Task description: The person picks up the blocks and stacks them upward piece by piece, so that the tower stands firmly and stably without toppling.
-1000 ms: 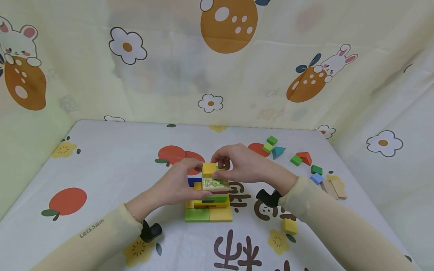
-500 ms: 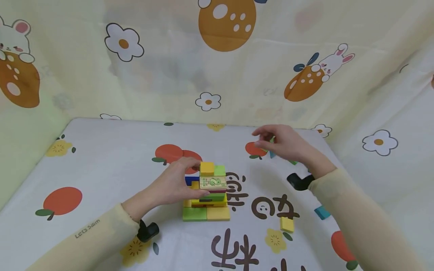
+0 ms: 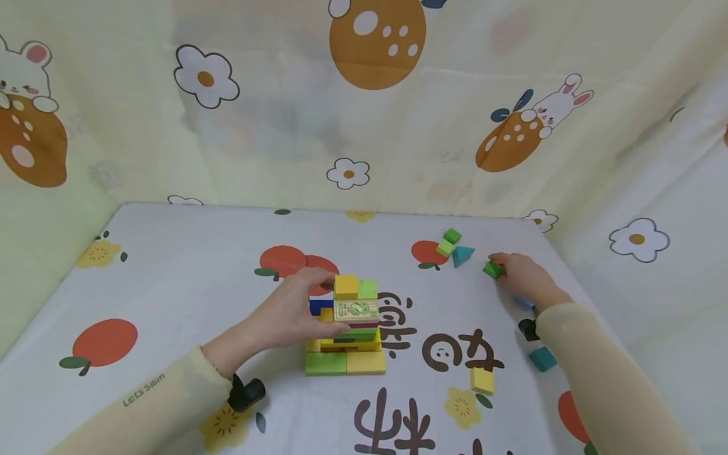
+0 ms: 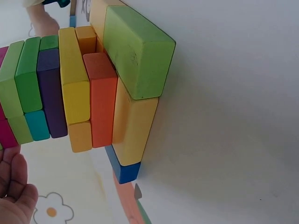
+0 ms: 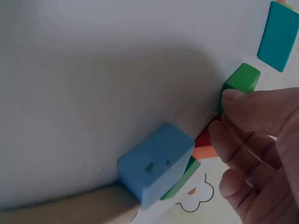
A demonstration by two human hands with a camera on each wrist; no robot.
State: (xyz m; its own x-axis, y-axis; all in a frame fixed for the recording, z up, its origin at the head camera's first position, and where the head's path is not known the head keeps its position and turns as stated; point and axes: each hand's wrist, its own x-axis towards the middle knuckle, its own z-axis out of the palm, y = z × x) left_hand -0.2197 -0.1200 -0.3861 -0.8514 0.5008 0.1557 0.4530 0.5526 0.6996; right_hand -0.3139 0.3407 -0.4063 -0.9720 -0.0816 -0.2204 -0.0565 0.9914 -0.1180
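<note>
Tower (image 3: 356, 325) stands held in left hand (image 3: 286, 309). Green block (image 3: 491, 270) touches thumb of right hand (image 3: 526, 278); cannot tell whether pinched.

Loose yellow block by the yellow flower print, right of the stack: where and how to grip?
I'd pinch the yellow block by its left and right side faces, right hand coming from above. It's box-shaped with flat sides, lies on the table, and nothing touches it; the teal block sits apart on its right, leaving room.
</note>
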